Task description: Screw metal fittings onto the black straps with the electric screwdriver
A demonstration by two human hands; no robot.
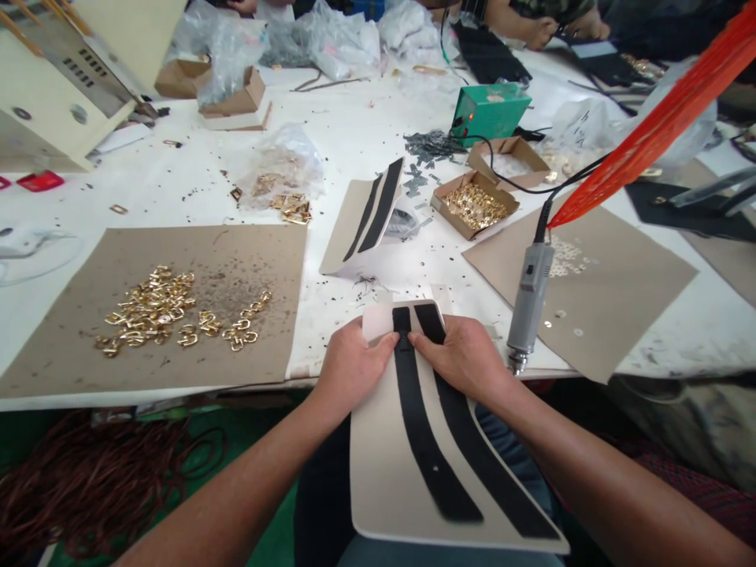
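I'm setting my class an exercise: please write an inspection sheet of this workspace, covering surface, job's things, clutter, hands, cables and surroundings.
Surface: white table, littered with dark specks; brown sheets lie on it.
Job's things: beige panel bearing two black strips.
Clutter: gold loops heaped on the left sheet; dark scraps near the green box.
Hands: left hand and right hand grip the panel's far end, thumbs at the left strip.
Cables: black cable enters the top of the grey tool.
Surroundings: plastic bags and another person's hands beyond.

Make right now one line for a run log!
left grip: holds beige panel with two long black strips | right grip: holds same panel | grey cylindrical tool: hangs unheld | gold metal fittings: on brown sheet
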